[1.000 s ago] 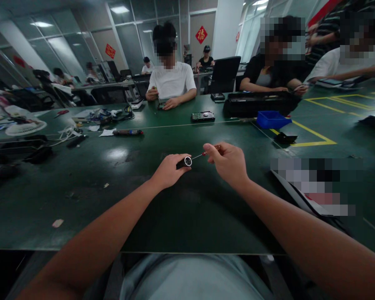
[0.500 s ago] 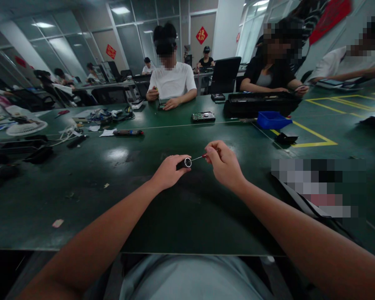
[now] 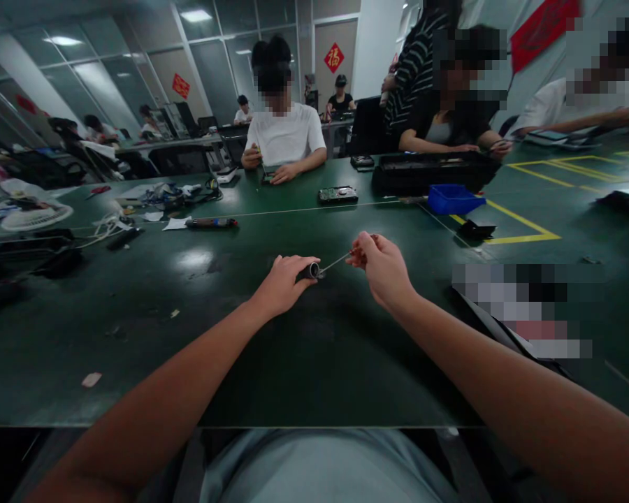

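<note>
My left hand (image 3: 280, 285) is closed around a short black cylinder (image 3: 309, 271), whose round open end with a pale rim faces right. Just below that rim sits a small greyish piece (image 3: 321, 274); whether it is still attached I cannot tell. In my right hand (image 3: 385, 269) is a screwdriver (image 3: 337, 261), its handle mostly covered by the fingers. The thin metal shaft slants down to the left, and its tip reaches the small piece at the cylinder's mouth.
Beyond my hands lie a circuit-board device (image 3: 337, 195), a blue bin (image 3: 456, 200) and a dark pen-like tool (image 3: 212, 223). Cables and parts (image 3: 172, 195) clutter the far left. A co-worker (image 3: 286, 140) sits opposite. A pixelated item (image 3: 518, 307) lies at right.
The small greyish piece now shows below the cylinder's rim, and the cylinder's mouth looks more hollow. My right hand has shifted slightly right, with more screwdriver shaft showing.
</note>
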